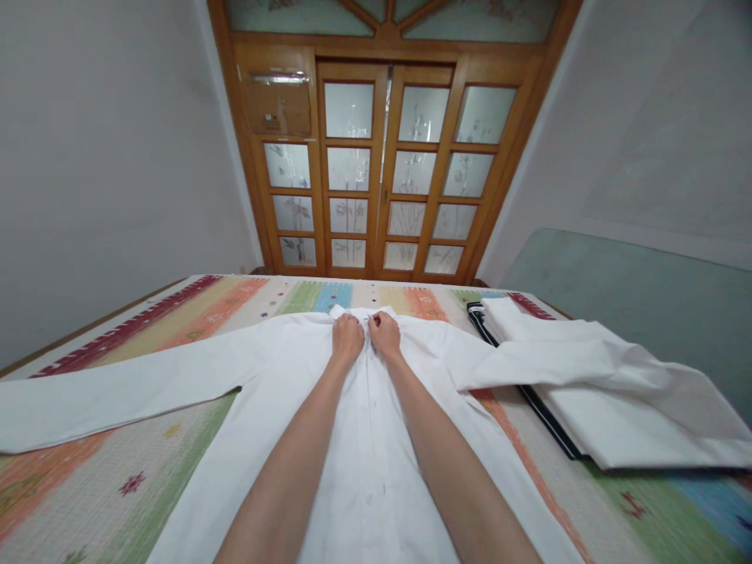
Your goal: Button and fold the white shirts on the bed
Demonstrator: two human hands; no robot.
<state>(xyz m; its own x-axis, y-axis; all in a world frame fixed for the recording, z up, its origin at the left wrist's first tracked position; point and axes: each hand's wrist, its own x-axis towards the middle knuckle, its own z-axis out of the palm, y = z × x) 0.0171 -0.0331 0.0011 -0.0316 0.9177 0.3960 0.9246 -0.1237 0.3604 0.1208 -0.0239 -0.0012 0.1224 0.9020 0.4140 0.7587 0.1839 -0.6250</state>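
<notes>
A white long-sleeved shirt (282, 407) lies front side up, its sleeves stretched out to both sides and its button front running down the middle. At the collar, my left hand (348, 337) is closed on the cloth just left of the button line. My right hand (385, 333) pinches the other collar edge, thumb and fingers together. A small gap separates the two hands. The backs of my hands hide the top button and most of the collar.
A striped, patterned cloth (141, 470) covers the surface under the shirt. On the right lies a stack of folded white and black clothes (634, 431), with the shirt's right-hand sleeve across it. A green-grey board (634, 290) leans at the wall. Wood-framed glass doors (381, 172) stand beyond.
</notes>
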